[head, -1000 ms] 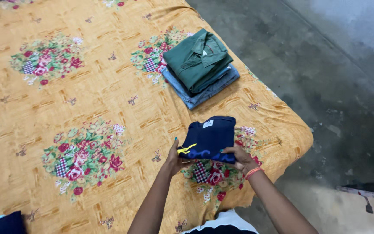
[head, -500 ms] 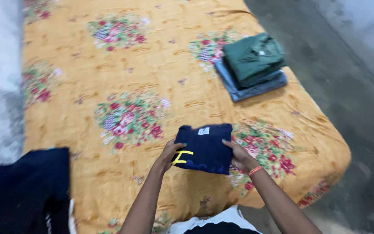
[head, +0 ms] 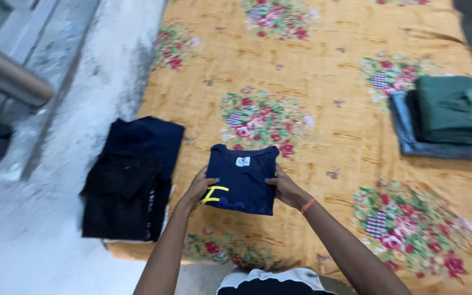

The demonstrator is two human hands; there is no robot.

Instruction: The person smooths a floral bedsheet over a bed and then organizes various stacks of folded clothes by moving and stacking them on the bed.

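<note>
Surface: we note an orange bedspread (head: 323,109) with floral patches; it carries every garment in view, and we see no boxes or bins.
Folded shirt: we hold a navy folded shirt (head: 242,177) between both hands, over the near middle of the bedspread.
Shirt orientation: collar and small white label point away from us, yellow print toward the lower left; its long axis runs near to far, tilted slightly.
Shirt contact: we cannot tell whether it rests on the cloth or is lifted just off it.
Left hand (head: 199,188): we grip the shirt's left edge, fingers curled together onto the front by the yellow print; forearm rises from the bottom edge of the view.
Right hand (head: 285,188): we grip the right edge, fingers close together and curled over the front; an orange wristband (head: 308,206) sits at the wrist, forearm angling in from lower right.
Dark pile (head: 129,177): black and navy clothes lie at the left edge of the bedspread, just beside the left hand.
Far stack: a green garment (head: 454,106) lies on a blue garment (head: 438,147), well apart at the right.
</note>
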